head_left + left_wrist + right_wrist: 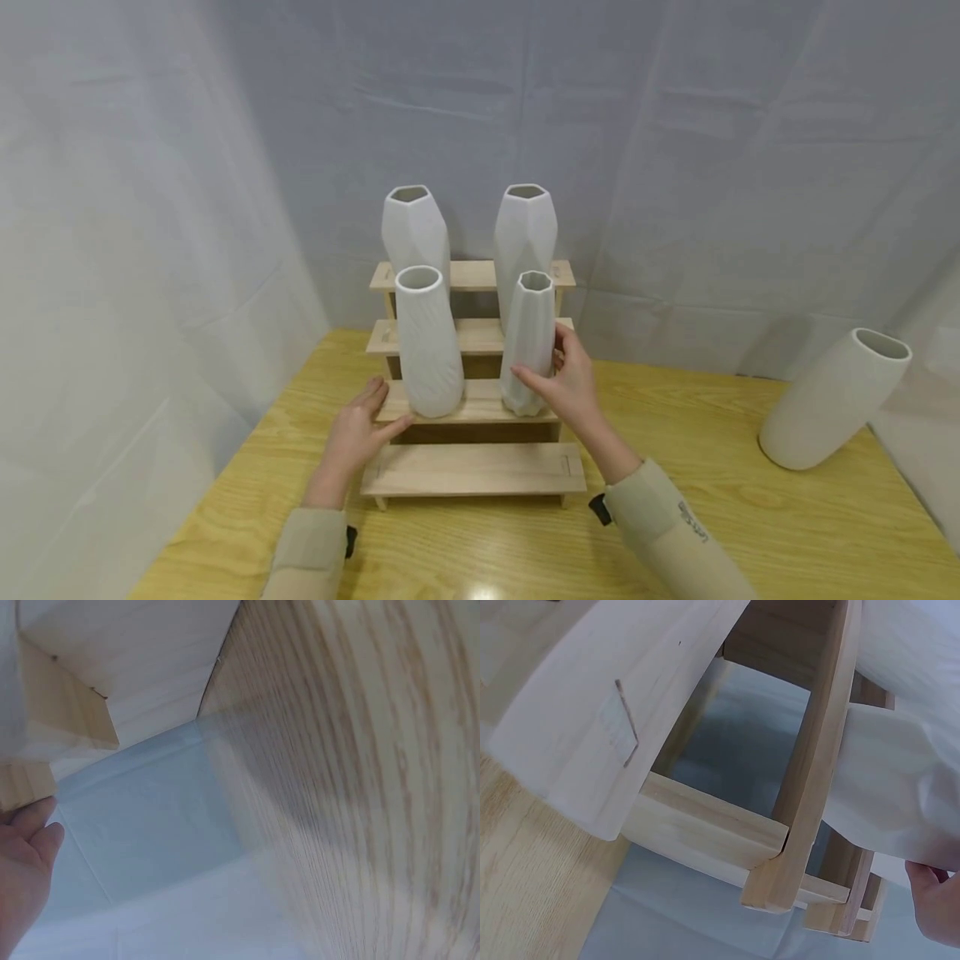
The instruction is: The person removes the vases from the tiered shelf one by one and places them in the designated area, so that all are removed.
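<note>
tabletop of yellow wood grain spreads along the near side, a strip of it lying in front of the pale wooden four-step stand. the beige sleeves cross this strip, one on each side of the stand. the lowest step shows its whole plank from end to end, with room above it.

the left hand angles in from the near left, back upward, its thumb stretched to the second step's front edge and its fingers at that step's left end; the hold is loosely spread and touches wood only.

the right hand comes in past the stand's right side and grips the slim white ribbed ceramic vase, thumb across the front, fingers round the right side, parted by the vase's width. this vase is at the right part of the second step, its base close to the front edge; whether it bears fully on the wood cannot be told. bare plank separates it from the white round-mouthed ceramic vase at left.

well apart to the right, across open tabletop, is a smooth white oval-mouthed vase.

farther back rise two white faceted ceramic vases, with a gap between them, before a grey-white cloth backdrop.
</note>
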Tool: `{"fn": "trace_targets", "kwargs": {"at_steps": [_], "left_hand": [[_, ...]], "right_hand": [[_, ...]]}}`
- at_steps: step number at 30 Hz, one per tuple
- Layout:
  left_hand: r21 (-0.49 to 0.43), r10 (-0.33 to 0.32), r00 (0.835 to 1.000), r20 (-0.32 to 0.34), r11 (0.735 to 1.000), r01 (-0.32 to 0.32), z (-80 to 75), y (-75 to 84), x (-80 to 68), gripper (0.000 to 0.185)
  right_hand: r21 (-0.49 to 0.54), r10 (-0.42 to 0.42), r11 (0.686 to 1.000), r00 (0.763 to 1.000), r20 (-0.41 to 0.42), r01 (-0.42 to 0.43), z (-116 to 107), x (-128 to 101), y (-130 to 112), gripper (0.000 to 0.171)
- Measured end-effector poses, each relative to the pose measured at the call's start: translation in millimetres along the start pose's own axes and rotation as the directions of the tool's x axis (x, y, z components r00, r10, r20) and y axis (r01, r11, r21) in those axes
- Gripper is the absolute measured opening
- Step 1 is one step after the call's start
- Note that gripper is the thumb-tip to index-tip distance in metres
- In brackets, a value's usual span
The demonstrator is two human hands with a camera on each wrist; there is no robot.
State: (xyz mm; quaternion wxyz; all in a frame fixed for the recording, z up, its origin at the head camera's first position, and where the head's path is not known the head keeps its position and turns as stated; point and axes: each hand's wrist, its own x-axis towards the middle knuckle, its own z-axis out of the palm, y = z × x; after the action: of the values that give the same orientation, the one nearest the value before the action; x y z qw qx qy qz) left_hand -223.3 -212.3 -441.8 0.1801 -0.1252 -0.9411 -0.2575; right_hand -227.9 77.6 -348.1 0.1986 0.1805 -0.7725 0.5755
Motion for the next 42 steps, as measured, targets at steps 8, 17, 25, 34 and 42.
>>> {"fn": "trace_targets", "kwargs": {"at_steps": [8,17,25,34,42], "left_hand": [[0.005,0.004,1.000,0.005,1.000,-0.004,-0.9,-0.9,-0.5,0.076],[0.010,0.014,1.000,-0.003,1.000,-0.014,-1.7,-0.5,-1.7,0.076],[0.015,0.013,1.000,-0.004,1.000,-0.013,-1.7,1.3,-1.2,0.076],[0.001,0.014,1.000,-0.003,1.000,-0.014,0.2,1.7,0.6,0.077],[0.000,0.005,1.000,0.000,1.000,-0.005,0.0,1.5,0.3,0.077]], "right_hand": [[-0.005,-0.006,1.000,1.000,-0.021,0.006,0,-2,-6,0.062],[0.014,-0.045,0.999,0.997,-0.060,0.046,-2,-7,-6,0.061],[0.035,-0.041,0.998,0.994,-0.097,0.045,-15,-8,0,0.062],[0.030,0.010,1.000,0.990,-0.137,-0.006,-33,-9,11,0.065],[-0.019,-0.018,1.000,0.982,-0.187,0.015,-53,-8,35,0.065]]}}
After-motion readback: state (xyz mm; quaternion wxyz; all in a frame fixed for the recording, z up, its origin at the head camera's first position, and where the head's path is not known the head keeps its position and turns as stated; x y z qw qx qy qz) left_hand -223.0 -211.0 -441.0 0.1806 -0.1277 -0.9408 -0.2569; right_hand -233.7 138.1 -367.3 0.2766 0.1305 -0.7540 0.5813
